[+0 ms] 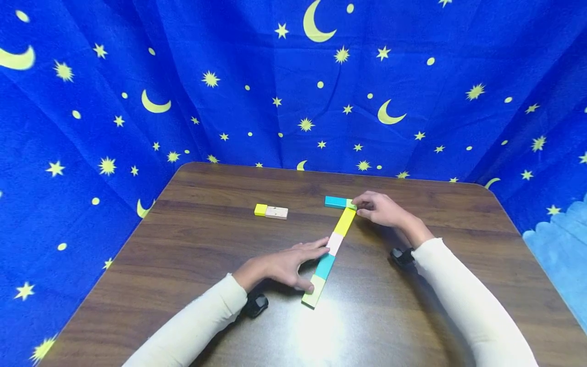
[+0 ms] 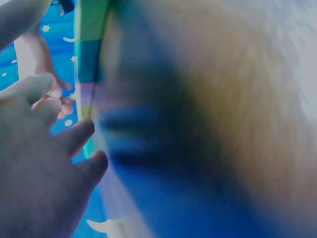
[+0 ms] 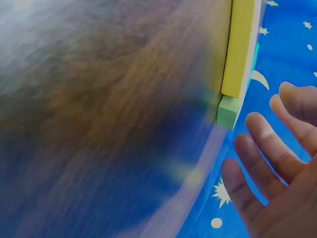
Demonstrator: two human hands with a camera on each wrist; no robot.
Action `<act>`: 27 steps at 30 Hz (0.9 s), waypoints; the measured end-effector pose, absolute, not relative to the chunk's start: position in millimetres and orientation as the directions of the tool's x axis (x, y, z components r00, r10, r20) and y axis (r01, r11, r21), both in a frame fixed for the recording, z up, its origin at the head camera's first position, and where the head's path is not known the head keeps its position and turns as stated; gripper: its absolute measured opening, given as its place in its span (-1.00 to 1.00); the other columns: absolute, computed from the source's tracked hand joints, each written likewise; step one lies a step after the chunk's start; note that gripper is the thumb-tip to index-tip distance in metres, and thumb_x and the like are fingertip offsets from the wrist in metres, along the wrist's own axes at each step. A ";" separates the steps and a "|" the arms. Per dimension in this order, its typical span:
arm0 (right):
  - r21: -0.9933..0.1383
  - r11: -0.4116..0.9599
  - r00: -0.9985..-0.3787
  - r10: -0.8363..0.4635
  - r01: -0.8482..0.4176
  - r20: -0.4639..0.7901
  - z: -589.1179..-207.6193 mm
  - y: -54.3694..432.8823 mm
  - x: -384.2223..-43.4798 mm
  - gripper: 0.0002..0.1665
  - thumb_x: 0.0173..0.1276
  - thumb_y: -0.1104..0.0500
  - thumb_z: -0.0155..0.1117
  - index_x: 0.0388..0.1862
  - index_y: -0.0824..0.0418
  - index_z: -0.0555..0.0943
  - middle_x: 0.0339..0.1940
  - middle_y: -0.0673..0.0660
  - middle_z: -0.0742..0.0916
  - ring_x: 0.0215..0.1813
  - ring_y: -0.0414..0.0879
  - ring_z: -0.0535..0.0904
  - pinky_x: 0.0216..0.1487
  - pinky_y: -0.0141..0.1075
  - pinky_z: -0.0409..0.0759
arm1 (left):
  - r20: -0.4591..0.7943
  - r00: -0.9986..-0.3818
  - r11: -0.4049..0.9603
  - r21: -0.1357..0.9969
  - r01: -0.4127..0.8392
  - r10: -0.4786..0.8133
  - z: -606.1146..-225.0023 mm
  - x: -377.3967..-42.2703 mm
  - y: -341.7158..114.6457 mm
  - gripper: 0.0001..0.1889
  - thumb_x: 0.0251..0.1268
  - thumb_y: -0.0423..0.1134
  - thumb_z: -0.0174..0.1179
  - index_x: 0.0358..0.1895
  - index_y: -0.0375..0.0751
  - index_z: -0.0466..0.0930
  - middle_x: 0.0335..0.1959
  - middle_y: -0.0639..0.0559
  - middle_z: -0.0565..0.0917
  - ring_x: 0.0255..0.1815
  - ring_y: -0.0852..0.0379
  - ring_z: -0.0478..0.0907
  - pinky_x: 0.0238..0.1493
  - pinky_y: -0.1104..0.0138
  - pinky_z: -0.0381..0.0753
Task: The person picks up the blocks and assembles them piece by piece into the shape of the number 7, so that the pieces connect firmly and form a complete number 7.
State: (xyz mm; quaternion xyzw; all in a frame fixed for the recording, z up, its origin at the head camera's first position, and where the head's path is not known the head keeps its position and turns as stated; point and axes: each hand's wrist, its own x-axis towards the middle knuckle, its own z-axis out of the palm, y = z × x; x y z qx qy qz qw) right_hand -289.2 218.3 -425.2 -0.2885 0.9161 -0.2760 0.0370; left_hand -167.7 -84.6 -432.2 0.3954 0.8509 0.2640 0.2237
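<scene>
A slanting row of flat blocks lies on the table: a pale green block (image 1: 314, 293) nearest, then a teal block (image 1: 325, 266), a pale pink block (image 1: 336, 243) and a yellow block (image 1: 345, 222). At its far end sit a light green block (image 1: 350, 203) and a blue-teal block (image 1: 336, 202) pointing left. My left hand (image 1: 286, 264) spreads along the row's left side, thumb on the pale green block, fingertips over the pale pink one. Beside the far corner is my right hand (image 1: 384, 210), its relaxed fingers (image 3: 271, 144) next to the light green block in the right wrist view.
Left of the row lie a small yellow block (image 1: 260, 209) and a whitish speckled block (image 1: 277, 212), end to end. The brown wooden table (image 1: 206, 234) meets a blue moon-and-star curtain (image 1: 257, 102) at the back. Black wrist devices (image 1: 257, 306) show under both sleeves.
</scene>
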 end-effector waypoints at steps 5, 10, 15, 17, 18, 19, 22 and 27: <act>-0.443 0.691 -0.805 -0.578 -0.571 0.136 -424.2 218.6 -284.2 -0.61 0.32 0.29 0.30 0.13 0.33 0.62 0.08 0.30 0.69 0.17 0.22 0.60 0.25 0.16 0.53 | 0.002 -0.698 0.582 0.552 0.598 0.716 -417.1 -162.7 -104.1 -0.21 0.24 -0.14 0.34 0.52 -0.18 0.21 0.62 -0.04 0.12 0.60 -0.11 0.15 0.57 -0.05 0.18; -0.404 0.698 -0.795 -0.588 -0.591 0.146 -422.4 214.7 -282.5 -0.55 0.30 0.28 0.32 0.17 0.33 0.60 0.13 0.32 0.66 0.23 0.25 0.54 0.33 0.20 0.45 | 0.076 -0.757 0.646 0.472 0.600 0.649 -406.2 -156.8 -125.7 -0.31 0.29 -0.14 0.29 0.47 -0.20 0.31 0.53 -0.05 0.33 0.52 -0.10 0.30 0.51 -0.01 0.31; -0.369 0.711 -0.791 -0.599 -0.598 0.126 -421.5 207.8 -283.6 -0.53 0.30 0.28 0.31 0.20 0.34 0.58 0.15 0.34 0.64 0.23 0.26 0.53 0.32 0.20 0.46 | 0.006 -0.765 0.681 0.453 0.576 0.643 -403.8 -149.1 -137.4 -0.35 0.34 -0.12 0.25 0.45 -0.23 0.33 0.48 -0.10 0.40 0.50 -0.10 0.34 0.49 -0.02 0.34; -0.356 0.715 -0.789 -0.602 -0.601 0.123 -422.5 205.5 -285.8 -0.52 0.29 0.27 0.31 0.21 0.33 0.58 0.13 0.33 0.64 0.20 0.26 0.54 0.30 0.20 0.48 | -0.022 -0.768 0.692 0.451 0.564 0.641 -403.0 -146.9 -139.5 -0.36 0.35 -0.12 0.24 0.44 -0.24 0.34 0.48 -0.12 0.41 0.49 -0.10 0.35 0.48 -0.01 0.35; -0.353 0.716 -0.788 -0.603 -0.602 0.121 -423.2 204.6 -287.0 -0.51 0.29 0.26 0.31 0.21 0.33 0.58 0.13 0.33 0.64 0.19 0.25 0.54 0.29 0.20 0.48 | -0.033 -0.768 0.696 0.448 0.561 0.640 -402.2 -146.1 -140.0 -0.37 0.35 -0.12 0.24 0.44 -0.24 0.34 0.47 -0.12 0.41 0.49 -0.10 0.36 0.48 -0.01 0.36; -0.352 0.717 -0.788 -0.604 -0.602 0.118 -424.2 203.8 -288.2 -0.50 0.29 0.25 0.31 0.22 0.33 0.58 0.12 0.34 0.64 0.18 0.25 0.54 0.28 0.20 0.48 | -0.041 -0.768 0.699 0.447 0.558 0.639 -401.7 -145.5 -140.5 -0.37 0.36 -0.12 0.24 0.44 -0.24 0.34 0.47 -0.13 0.41 0.49 -0.10 0.36 0.48 -0.01 0.36; -0.352 0.723 -0.792 -0.602 -0.594 0.100 -426.9 201.9 -291.3 -0.48 0.29 0.22 0.32 0.23 0.32 0.57 0.12 0.35 0.63 0.17 0.26 0.54 0.26 0.20 0.49 | -0.056 -0.768 0.703 0.448 0.552 0.639 -400.0 -144.7 -141.2 -0.37 0.36 -0.12 0.23 0.44 -0.25 0.34 0.48 -0.15 0.40 0.49 -0.11 0.36 0.47 -0.02 0.37; -0.350 0.739 -0.803 -0.593 -0.575 0.067 -429.7 199.8 -294.0 -0.45 0.30 0.18 0.32 0.26 0.31 0.55 0.16 0.40 0.60 0.20 0.29 0.52 0.27 0.22 0.48 | -0.072 -0.764 0.705 0.451 0.548 0.641 -397.6 -144.9 -140.7 -0.35 0.36 -0.12 0.23 0.46 -0.23 0.31 0.49 -0.15 0.37 0.49 -0.12 0.35 0.48 -0.03 0.35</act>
